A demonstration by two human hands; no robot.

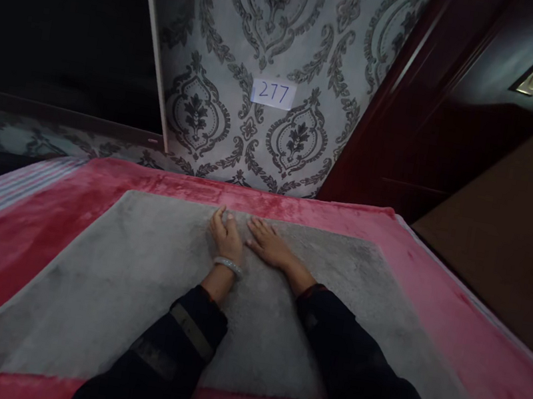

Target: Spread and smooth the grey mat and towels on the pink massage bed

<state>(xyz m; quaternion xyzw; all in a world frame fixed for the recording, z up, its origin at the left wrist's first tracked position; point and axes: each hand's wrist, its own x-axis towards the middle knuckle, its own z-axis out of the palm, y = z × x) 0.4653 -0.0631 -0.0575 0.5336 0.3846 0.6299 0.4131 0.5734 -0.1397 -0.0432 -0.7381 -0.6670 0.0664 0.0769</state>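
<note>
One grey mat (80, 291) lies over our pink-red blanket (434, 293), patterned wall (265, 44) beyond it bearing a 277 label (273, 94). Past the mat's left we've a dark screen (62, 19), past its right a brown panel (522, 213), our sleeves (371, 371) hiding some near side. Near its far edge, our left hand (226, 238) curls loosely, unclasped, beside our right hand (270, 246), fingers extended.

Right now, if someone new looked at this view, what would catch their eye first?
Probably the big gray mat spread over a red-pink plush cover, with the left hand and right hand close together near its far edge. Next might be the white label reading 277 on the damask-patterned wallpaper straight ahead, then the large dark screen at upper left.
</note>
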